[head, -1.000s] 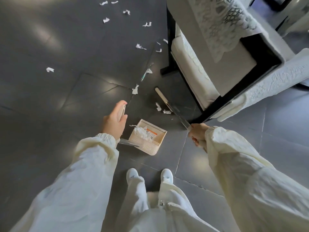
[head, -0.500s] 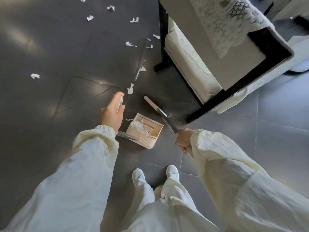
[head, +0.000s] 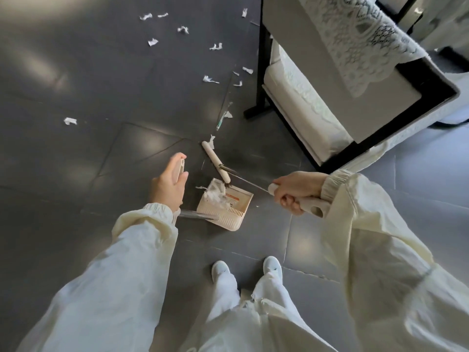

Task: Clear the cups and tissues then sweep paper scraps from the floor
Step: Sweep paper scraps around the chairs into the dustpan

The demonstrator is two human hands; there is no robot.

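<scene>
A cream dustpan (head: 234,210) stands on the dark tiled floor in front of my feet, with white paper scraps (head: 215,193) piled inside it. My left hand (head: 168,185) grips the top of the dustpan's long handle. My right hand (head: 295,190) is closed around the broom's cream handle, and the broom head (head: 215,161) lies at the dustpan's mouth. Several more white paper scraps (head: 210,79) are scattered over the floor farther ahead, one (head: 70,121) off to the left. A thin greenish straw (head: 221,120) lies among them.
A black-framed armchair (head: 337,102) with white cushions and a lace cover stands at the right, its front leg (head: 260,102) close to the scraps. My white shoes (head: 220,269) are just behind the dustpan. Open floor stretches to the left.
The broom head has swept toward the dustpan's mouth, and the two scraps beside it went in. My right hand has swung to the right and now shows the handle's end. The dustpan stayed put.
</scene>
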